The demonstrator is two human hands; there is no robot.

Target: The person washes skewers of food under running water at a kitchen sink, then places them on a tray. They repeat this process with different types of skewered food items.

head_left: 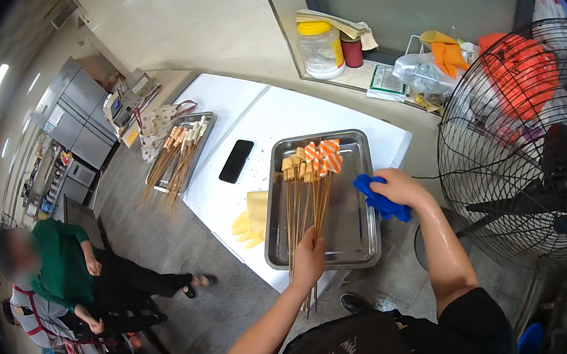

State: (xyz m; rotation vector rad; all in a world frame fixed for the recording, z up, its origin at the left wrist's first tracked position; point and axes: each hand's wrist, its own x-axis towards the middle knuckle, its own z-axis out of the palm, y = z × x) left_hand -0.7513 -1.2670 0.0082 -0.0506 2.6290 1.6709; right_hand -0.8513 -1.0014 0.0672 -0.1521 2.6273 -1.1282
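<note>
My left hand is closed around a bundle of wooden skewers above the lower left part of a deep metal tray. Folded tan pieces and orange-and-white striped pieces are threaded on their far ends, over the tray's upper part. At the tray's right edge my right hand grips a crumpled blue cloth. Left of the tray, a yellow rubber glove lies on the white table, and a black phone lies farther up.
A second metal tray of skewers stands at the table's far left, beside a dotted bag. A large caged fan stands at right. A jar and bags line the ledge. Two people are at left.
</note>
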